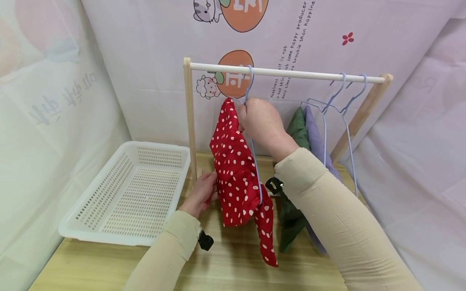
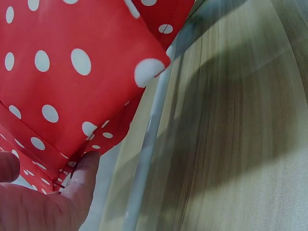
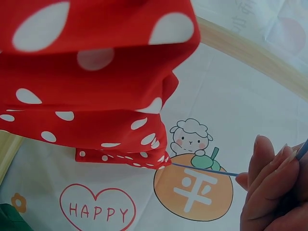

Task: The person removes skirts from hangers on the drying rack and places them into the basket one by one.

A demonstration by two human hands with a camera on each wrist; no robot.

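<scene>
A red garment with white dots (image 1: 236, 178) hangs on a light blue wire hanger (image 1: 257, 169), whose hook is over the white rail. Just below that hook, my right hand (image 1: 263, 121) grips the hanger; its curled fingers (image 3: 269, 178) also show in the right wrist view. At the garment's left edge, my left hand (image 1: 201, 192) holds the cloth. In the left wrist view a finger (image 2: 83, 178) lies against the folded red hem, and part of that hand is hidden by the cloth. A narrow red strip of the garment dangles at its lower right.
A wooden rack with a white rail (image 1: 291, 73) stands on the wood-grain table (image 1: 225, 258). Green cloth (image 1: 291, 226) and purple cloth (image 1: 316, 133) hang at the right, beside two blue hangers (image 1: 349, 133). To the left sits a white perforated basket (image 1: 145, 242). Printed sheets surround the table.
</scene>
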